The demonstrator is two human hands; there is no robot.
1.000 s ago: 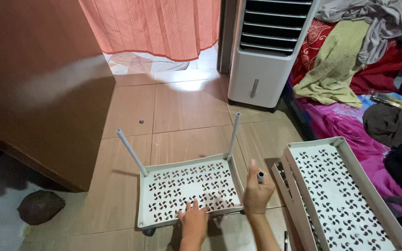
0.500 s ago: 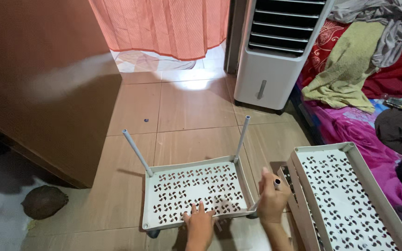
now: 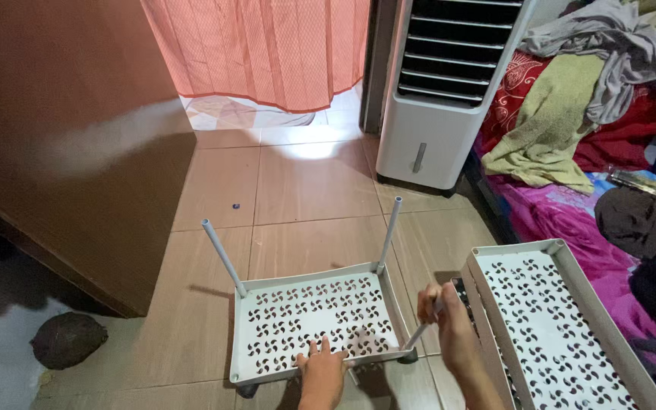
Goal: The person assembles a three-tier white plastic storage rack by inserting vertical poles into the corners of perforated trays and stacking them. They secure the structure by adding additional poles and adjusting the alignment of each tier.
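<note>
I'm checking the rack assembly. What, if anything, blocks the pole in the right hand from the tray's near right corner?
Nothing visible: the right hand holds the pole with its lower end already at the tray corner.

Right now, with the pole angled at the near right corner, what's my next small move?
Probably tip the pole upright and press it into the corner: the right hand holds it slanted, the two far poles stand seated, and the left hand steadies the shelf.

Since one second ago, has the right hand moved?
Yes. The right hand lowered its pole toward the tray's near right corner.
</note>
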